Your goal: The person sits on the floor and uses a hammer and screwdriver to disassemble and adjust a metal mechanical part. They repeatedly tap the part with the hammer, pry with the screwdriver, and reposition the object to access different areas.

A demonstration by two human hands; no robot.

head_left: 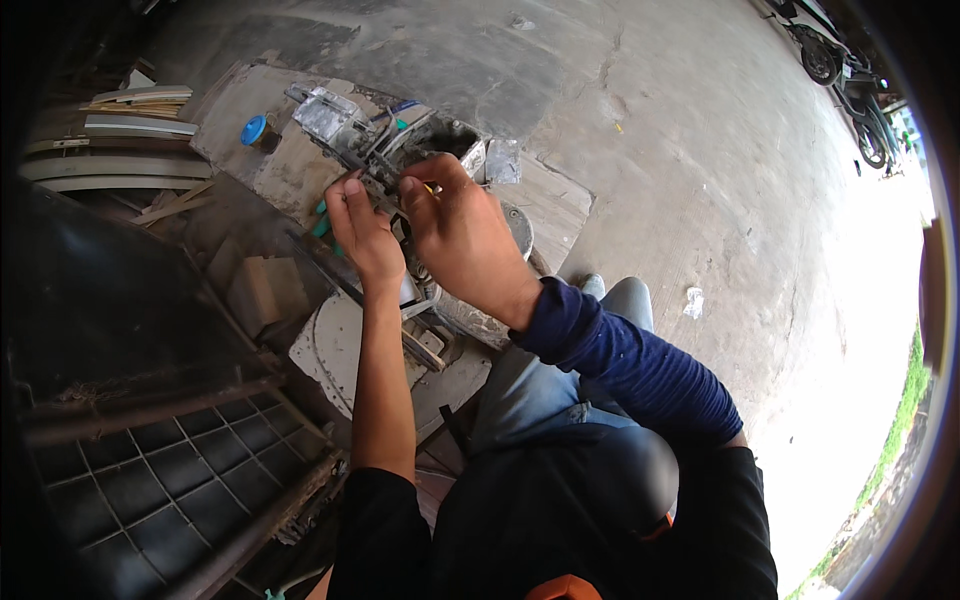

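My left hand [366,238] is raised over the cluttered work spot, its thumb and fingertips closed around something narrow and dark. Close beside it, my right hand [458,240] is pinched with the thumb against the curled fingers, at the same spot. What either hand grips is too small and partly hidden to name. Just beyond the fingers lie a dusty grey open box [462,142] and a silvery boxy metal part [326,113]. A round grey metal thing [519,230] shows partly past my right wrist.
A jar with a blue lid [255,129] stands at the far left, near stacked wooden strips [140,150]. Wooden blocks [270,290] and a dark wire grid [150,490] lie to the left. Crumpled plastic [693,302] is on the concrete floor; motorcycles [850,90] stand far right.
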